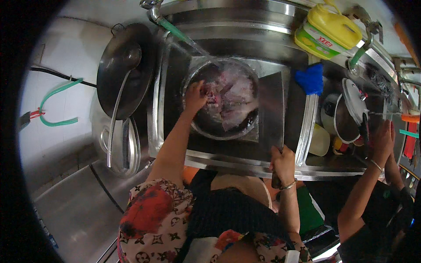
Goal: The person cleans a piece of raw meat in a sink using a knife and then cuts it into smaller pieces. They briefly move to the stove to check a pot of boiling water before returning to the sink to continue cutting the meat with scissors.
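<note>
A round metal basin [215, 135] stands in the stainless steel sink [273, 162]. Large pale and reddish pieces of what looks like raw fish [238, 87] fill much of it. From a green hose [174, 29] at the back, water runs into the basin. My left hand [196, 97] reaches over the basin's left side, its fingers against the darker red part; whether they grip it is hidden by blur. In my right hand [283, 164] is the handle of a broad cleaver [271, 108], its blade pointing away from me beside the basin's right rim.
On the left, a wok [111, 75] with a long-handled ladle [119, 95] leans above metal lids [135, 148]. A blue cloth [310, 79] lies on the sink divider, near a yellow detergent jug [329, 31]. Another person's hands [383, 141] are at the right basin, near a lidded pot [345, 121].
</note>
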`<state>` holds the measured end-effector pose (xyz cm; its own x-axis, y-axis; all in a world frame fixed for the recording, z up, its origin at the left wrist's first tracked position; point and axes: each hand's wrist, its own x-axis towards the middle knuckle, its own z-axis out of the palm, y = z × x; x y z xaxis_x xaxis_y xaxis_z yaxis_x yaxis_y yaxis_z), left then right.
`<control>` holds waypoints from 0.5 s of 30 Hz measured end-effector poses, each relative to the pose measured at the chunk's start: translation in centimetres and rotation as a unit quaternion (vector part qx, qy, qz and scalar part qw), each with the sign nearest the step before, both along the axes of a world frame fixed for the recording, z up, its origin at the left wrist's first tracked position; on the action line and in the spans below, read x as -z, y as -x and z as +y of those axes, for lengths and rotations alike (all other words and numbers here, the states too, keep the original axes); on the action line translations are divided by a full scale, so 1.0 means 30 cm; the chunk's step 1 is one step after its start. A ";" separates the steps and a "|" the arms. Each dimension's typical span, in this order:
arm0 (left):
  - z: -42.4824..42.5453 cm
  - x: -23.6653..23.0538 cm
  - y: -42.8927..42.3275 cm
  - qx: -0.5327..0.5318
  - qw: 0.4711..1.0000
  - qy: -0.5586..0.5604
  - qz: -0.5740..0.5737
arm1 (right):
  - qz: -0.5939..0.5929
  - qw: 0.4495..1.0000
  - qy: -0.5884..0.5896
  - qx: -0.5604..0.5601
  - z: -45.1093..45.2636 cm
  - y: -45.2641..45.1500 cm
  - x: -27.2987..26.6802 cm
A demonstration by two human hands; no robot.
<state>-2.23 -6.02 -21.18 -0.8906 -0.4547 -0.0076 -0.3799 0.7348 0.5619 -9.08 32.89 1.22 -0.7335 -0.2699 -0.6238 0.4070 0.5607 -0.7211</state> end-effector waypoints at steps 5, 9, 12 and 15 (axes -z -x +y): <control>0.191 -0.090 0.020 0.117 0.944 0.225 -0.212 | 0.020 0.999 -0.039 -0.019 -0.023 -0.004 0.031; 0.167 -0.012 0.041 0.100 0.936 0.242 -0.233 | 0.024 0.997 -0.069 0.011 -0.040 -0.026 0.011; 0.126 -0.096 0.077 0.099 0.940 0.177 -0.273 | 0.000 0.997 -0.073 -0.006 -0.034 -0.024 0.032; 0.028 0.005 0.073 -0.032 0.962 -0.008 -0.270 | 0.055 0.996 -0.066 -0.009 -0.003 -0.074 0.086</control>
<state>-4.42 -5.17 -21.33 -0.7252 -0.5053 -0.4678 -0.6640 0.6929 0.2810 -6.85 32.80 -1.36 -0.7955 -0.2044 -0.5704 0.3181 0.6603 -0.6803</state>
